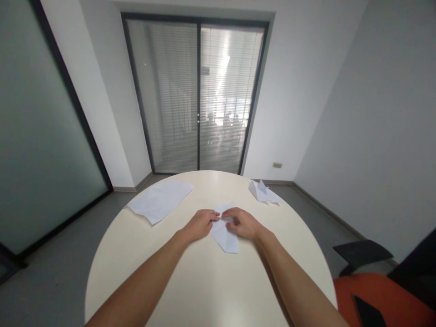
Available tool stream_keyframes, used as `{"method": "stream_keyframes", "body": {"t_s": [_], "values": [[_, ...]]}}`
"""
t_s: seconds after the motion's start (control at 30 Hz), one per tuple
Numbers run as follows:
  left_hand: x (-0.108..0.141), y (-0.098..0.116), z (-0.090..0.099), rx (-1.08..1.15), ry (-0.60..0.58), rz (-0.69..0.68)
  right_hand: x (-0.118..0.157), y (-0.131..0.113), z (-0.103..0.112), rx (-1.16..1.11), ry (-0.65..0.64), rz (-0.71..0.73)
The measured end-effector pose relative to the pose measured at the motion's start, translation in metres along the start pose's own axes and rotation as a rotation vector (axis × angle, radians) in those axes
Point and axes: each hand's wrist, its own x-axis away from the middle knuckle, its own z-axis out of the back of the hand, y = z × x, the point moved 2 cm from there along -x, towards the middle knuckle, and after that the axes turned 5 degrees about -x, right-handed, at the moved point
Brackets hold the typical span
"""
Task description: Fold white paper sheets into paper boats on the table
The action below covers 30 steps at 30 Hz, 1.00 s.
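A folded piece of white paper [225, 238] lies on the table between my hands, with its lower end pointing toward me. My left hand [200, 224] is closed at the paper's left edge, its fingertips pinching the upper part. From the right, my right hand [243, 222] curls over the same paper, with its fingers bent onto the upper part and the thumb lower down. The fingers hide some of the folds in the middle.
The round white table [190, 290] carries a loose white sheet [161, 200] at far left and a folded paper shape [264, 193] with upright points at far right. An orange chair [378, 297] with black armrests stands at the right. Glass doors [197, 95] with blinds are behind.
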Motion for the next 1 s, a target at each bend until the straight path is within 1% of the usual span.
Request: {"method": "stream_keyframes", "body": {"t_s": [0.07,0.13,0.23,0.33,0.43,0.53,0.63,0.73,0.83,0.9,1.0], "values": [[0.0,0.003,0.002,-0.008,0.001,-0.026,0.001,0.003,-0.002,0.02,-0.032,0.009],[0.0,0.008,0.005,-0.057,0.01,-0.01,0.002,0.007,-0.004,0.056,-0.053,-0.021],[0.001,0.018,0.01,-0.13,0.024,0.028,0.002,0.01,-0.006,0.128,-0.04,-0.058],[0.003,0.026,0.01,-0.186,0.045,0.044,0.002,0.009,-0.006,0.222,-0.02,-0.078],[0.005,0.026,0.006,-0.238,0.047,0.084,0.001,0.006,-0.002,0.31,-0.01,-0.136],[0.006,0.019,0.002,-0.26,-0.002,0.125,0.002,0.005,0.001,0.357,-0.01,-0.202],[0.007,0.012,0.002,-0.24,-0.054,0.079,0.002,0.005,0.001,0.349,0.001,-0.179],[0.007,0.01,0.006,-0.208,-0.082,-0.005,0.0,0.004,-0.005,0.28,-0.003,-0.057],[0.007,0.011,0.011,-0.157,-0.117,-0.084,-0.003,0.004,-0.012,0.217,-0.048,0.052],[0.007,0.011,0.014,-0.118,-0.139,-0.12,-0.004,0.004,-0.015,0.19,-0.084,0.067],[0.008,0.01,0.018,-0.059,-0.147,-0.15,-0.006,0.005,-0.017,0.143,-0.149,0.005]]}}
